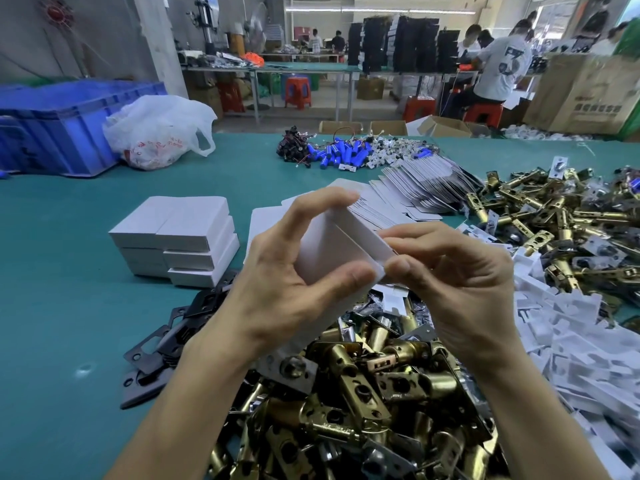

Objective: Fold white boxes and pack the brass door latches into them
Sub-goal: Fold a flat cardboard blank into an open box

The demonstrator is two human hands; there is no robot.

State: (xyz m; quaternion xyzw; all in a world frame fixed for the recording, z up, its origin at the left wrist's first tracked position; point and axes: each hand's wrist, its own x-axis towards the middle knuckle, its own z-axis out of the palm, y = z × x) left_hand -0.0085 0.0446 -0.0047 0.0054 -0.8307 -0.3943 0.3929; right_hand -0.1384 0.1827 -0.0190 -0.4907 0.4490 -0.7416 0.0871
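Head view, centre frame: we hold a half-formed white box [332, 244] above the brass latches [360, 386] heaped at lower centre. Left hand [277, 289] grips its body, thumb and fingers curled round; right hand [450, 275] pinches an end flap (tuck not yet made). Folding step, we judge; next, close that flap, then pick a latch.

A single head-worn wide-angle camera looks forward and down, close over the teal-covered worktop [62, 306], with the workshop's far benches across the frame's top.
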